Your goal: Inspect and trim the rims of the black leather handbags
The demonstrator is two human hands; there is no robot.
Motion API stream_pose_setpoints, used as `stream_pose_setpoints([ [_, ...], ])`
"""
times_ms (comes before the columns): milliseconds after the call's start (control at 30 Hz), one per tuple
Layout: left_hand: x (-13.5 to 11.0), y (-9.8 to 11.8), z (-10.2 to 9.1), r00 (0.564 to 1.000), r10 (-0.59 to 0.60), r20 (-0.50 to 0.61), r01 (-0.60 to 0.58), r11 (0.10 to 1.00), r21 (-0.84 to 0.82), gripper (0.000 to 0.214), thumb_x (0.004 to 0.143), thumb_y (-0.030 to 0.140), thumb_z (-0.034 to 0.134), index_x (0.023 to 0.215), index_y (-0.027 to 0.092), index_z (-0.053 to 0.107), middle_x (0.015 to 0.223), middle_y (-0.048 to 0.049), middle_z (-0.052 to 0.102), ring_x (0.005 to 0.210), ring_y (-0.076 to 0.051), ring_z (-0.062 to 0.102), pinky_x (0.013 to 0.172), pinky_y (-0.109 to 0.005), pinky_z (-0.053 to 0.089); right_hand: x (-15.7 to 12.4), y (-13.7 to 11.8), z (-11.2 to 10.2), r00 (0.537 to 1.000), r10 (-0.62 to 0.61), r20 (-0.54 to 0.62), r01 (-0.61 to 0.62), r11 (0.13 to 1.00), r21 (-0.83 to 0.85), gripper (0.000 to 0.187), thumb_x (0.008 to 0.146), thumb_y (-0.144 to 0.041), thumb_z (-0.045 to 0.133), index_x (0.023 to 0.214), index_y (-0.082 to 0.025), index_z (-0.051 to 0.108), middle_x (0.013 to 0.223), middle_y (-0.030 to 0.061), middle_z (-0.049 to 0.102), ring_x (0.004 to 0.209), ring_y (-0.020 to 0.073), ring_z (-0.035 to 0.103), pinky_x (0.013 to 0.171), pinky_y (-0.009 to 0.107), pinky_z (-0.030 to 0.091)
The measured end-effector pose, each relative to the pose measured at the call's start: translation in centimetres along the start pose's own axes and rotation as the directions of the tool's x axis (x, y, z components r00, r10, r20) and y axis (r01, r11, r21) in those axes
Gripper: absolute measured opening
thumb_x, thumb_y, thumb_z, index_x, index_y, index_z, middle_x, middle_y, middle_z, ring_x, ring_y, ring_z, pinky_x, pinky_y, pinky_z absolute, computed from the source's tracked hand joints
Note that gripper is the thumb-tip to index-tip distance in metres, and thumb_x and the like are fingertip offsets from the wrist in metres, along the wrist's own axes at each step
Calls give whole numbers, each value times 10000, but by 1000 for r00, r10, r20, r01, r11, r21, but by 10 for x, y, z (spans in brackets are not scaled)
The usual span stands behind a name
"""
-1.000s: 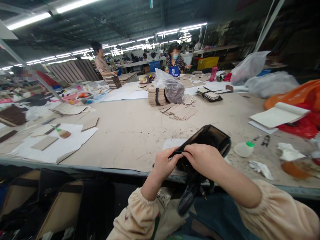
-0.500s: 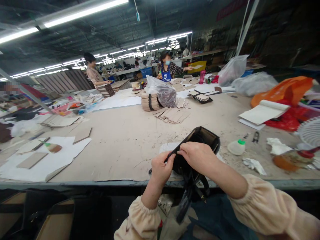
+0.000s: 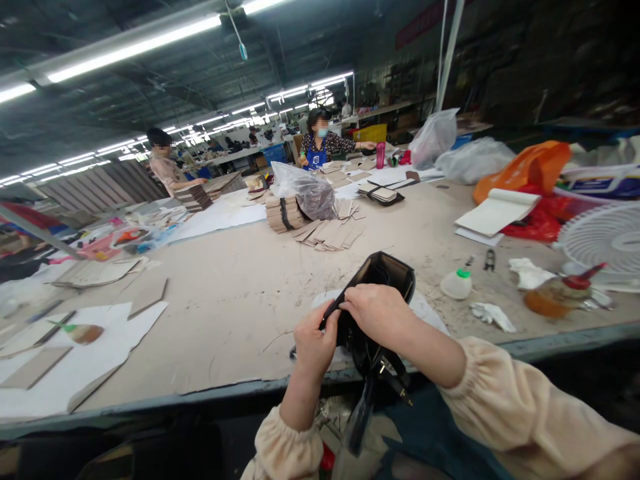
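A black handbag (image 3: 407, 283) with a brown lining rests tilted at the table's front edge, its mouth facing up. My left hand (image 3: 315, 337) pinches the bag's left rim between thumb and fingers. Close beside it, my right hand (image 3: 375, 310) grips the same rim, fingers curled over the edge. A dark strap with metal fittings (image 3: 395, 383) hangs below the bag over the table edge. Under the bag lies a pale sheet (image 3: 430, 313). The fingertips partly hide the stretch of rim they hold.
Right of the bag are a green-capped bottle (image 3: 456, 285), an amber bottle (image 3: 555, 297), a white glove (image 3: 493, 316) and a white fan (image 3: 607, 237). Board pieces (image 3: 330, 233) lie in the middle. At left, a glue bottle (image 3: 83, 332) lies on white paper. A co-worker (image 3: 317, 143) sits across the table.
The view has turned and tilted, so the table's contents sit further left. Both hands keep their grip on the bag's rim. The co-worker's outstretched hand no longer shows the pale piece.
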State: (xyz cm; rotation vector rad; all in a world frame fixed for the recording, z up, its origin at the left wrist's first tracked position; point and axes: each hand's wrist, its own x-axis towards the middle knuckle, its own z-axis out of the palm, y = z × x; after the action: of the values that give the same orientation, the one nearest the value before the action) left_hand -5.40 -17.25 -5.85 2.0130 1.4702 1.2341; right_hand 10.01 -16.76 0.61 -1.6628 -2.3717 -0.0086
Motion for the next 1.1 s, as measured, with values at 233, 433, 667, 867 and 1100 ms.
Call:
stream_pose_setpoints([
  [233,4,-4,0,999,38,-22,-37,999,31,208,825,271,504,930,182,660,877,-44,688,810,-164,622,751,-275,485,2,9,-4,995,-41,87,42,999,0,247,859,-342,440,811,-184,624,823,54,651,785,178,608,657,256,407],
  [433,-2,-10,-21,999,50,-7,-49,997,62,166,811,266,526,855,172,656,797,-27,677,745,-144,611,699,-246,472,-9,31,-13,978,-150,145,146,988,42,313,872,-400,422,790,-204,653,813,49,663,773,162,600,648,240,381],
  [667,-7,-8,-34,995,28,91,-32,998,45,165,821,252,505,852,171,645,773,-18,659,725,-136,593,671,-231,452,-10,31,-8,993,-95,71,94,995,19,364,882,-421,388,744,-201,643,769,51,663,735,177,609,599,254,367],
  [867,-5,-4,-28,999,-6,54,5,1000,28,183,816,275,510,830,160,651,737,-21,649,693,-140,584,668,-242,452,0,30,-7,998,-40,47,40,999,-5,357,875,-418,398,750,-195,648,785,64,673,767,200,622,606,260,392],
  [1100,-5,0,-28,998,-13,59,11,999,41,184,816,285,512,810,158,645,718,-16,639,679,-137,575,656,-239,444,7,29,-3,999,-15,28,16,1000,-11,341,864,-405,419,770,-187,664,832,79,685,789,211,627,630,267,421],
])
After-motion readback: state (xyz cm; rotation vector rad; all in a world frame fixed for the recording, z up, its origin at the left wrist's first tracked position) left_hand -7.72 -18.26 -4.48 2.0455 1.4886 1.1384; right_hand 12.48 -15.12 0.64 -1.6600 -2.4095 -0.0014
